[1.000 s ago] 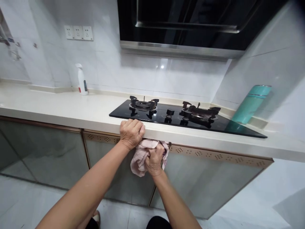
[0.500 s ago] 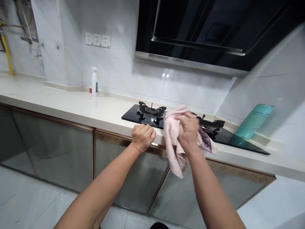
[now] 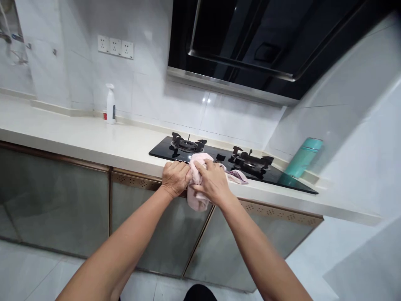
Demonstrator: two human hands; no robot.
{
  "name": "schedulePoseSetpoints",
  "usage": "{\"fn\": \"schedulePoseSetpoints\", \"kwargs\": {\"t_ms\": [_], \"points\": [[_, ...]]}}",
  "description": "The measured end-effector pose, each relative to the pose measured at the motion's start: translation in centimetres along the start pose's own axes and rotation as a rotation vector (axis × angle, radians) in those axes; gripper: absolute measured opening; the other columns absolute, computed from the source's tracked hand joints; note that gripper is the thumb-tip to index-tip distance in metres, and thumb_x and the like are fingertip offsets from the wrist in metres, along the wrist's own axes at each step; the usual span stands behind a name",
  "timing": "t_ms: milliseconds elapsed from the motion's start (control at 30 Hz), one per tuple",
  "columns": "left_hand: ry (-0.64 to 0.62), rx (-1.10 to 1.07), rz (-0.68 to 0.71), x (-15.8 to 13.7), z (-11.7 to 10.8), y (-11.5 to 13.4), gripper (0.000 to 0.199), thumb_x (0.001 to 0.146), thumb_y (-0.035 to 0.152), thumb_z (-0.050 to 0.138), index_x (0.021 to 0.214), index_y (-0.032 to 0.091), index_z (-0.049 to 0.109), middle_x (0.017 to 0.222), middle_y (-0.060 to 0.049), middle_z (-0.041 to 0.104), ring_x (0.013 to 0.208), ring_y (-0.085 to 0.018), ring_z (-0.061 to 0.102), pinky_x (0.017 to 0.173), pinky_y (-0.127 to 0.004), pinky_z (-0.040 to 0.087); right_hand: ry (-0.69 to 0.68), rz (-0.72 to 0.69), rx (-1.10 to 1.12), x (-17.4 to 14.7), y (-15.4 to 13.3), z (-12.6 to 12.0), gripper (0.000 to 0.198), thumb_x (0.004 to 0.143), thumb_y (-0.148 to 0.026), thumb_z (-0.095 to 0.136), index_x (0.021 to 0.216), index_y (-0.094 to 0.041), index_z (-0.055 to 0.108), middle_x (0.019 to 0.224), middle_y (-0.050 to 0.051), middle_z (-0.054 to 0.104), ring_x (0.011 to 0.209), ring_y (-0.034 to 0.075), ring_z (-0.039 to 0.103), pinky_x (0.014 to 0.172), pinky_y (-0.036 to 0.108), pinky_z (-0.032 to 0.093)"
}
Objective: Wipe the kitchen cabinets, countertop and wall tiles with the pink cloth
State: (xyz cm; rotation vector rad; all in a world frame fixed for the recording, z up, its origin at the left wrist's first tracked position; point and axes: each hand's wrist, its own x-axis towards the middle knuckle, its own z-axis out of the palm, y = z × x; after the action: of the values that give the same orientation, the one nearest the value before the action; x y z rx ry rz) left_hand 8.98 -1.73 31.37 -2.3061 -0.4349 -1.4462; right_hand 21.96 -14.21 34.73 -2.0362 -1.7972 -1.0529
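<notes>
My right hand [image 3: 213,182] is closed around a pink towel [image 3: 197,202], bunched up at the front edge of the gas hob. One fold hangs down over the counter front, and a purple-patterned corner lies out to the right. Close against the towel's left side, my left hand [image 3: 176,178] rests at the counter edge with its fingers curled. Whatever those fingers hold, if anything, is hidden. Behind both hands lies the black glass gas hob [image 3: 216,154], with a left burner [image 3: 188,145] and a right burner [image 3: 251,161].
A teal flask [image 3: 303,158] leans at the right wall beside the hob. Farther left, a white spray bottle [image 3: 110,104] stands by the backsplash on the pale countertop [image 3: 62,129]. A black range hood [image 3: 238,50] overhangs the hob. Cabinet doors [image 3: 62,200] run below.
My right hand has brought the towel left and down, from over the hob's middle to beside my left hand, uncovering the right burner. The view has shifted slightly right.
</notes>
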Motion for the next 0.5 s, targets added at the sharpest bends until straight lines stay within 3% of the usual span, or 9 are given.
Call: {"fn": "schedulePoseSetpoints", "kwargs": {"t_ms": [100, 233, 367, 500], "points": [[-0.012, -0.004, -0.013, 0.1, 0.0, -0.1, 0.033, 0.103, 0.034, 0.04, 0.087, 0.022, 0.066, 0.086, -0.005, 0.07, 0.085, -0.022, 0.056, 0.079, -0.043, 0.027, 0.091, -0.037, 0.037, -0.7, 0.6, 0.7, 0.071, 0.08, -0.054, 0.075, 0.141, -0.025, 0.055, 0.136, 0.017, 0.051, 0.106, 0.033, 0.053, 0.092, 0.044, 0.042], [-0.018, -0.006, -0.013, 0.2, 0.0, -0.1, 0.033, 0.103, 0.032, 0.04, 0.086, 0.023, 0.067, 0.086, -0.005, 0.071, 0.085, -0.022, 0.056, 0.079, -0.043, 0.027, 0.174, -0.057, 0.09, -3.5, 5.0, 1.6, 0.054, 0.092, -0.05, 0.059, 0.138, -0.022, 0.057, 0.139, 0.016, 0.051, 0.118, 0.031, 0.051, 0.1, 0.042, 0.04], [-0.008, 0.012, -0.039, 0.2, 0.0, 0.0, 0.033, 0.103, 0.031, 0.04, 0.087, 0.022, 0.067, 0.088, -0.005, 0.071, 0.085, -0.022, 0.056, 0.079, -0.042, 0.027, 0.219, 0.135, 0.076, -8.1, 11.8, 2.0, 0.056, 0.093, -0.056, 0.05, 0.129, -0.015, 0.062, 0.132, 0.017, 0.058, 0.119, 0.029, 0.053, 0.099, 0.039, 0.042], [-0.014, 0.005, -0.064, 0.2, 0.2, 0.2, 0.034, 0.104, 0.032, 0.039, 0.087, 0.022, 0.067, 0.087, -0.005, 0.071, 0.085, -0.022, 0.057, 0.079, -0.042, 0.028, 0.143, 0.388, -0.027, -12.6, 18.6, 1.6, 0.055, 0.093, -0.061, 0.044, 0.112, -0.016, 0.068, 0.12, 0.017, 0.064, 0.115, 0.032, 0.055, 0.103, 0.049, 0.035]]}}
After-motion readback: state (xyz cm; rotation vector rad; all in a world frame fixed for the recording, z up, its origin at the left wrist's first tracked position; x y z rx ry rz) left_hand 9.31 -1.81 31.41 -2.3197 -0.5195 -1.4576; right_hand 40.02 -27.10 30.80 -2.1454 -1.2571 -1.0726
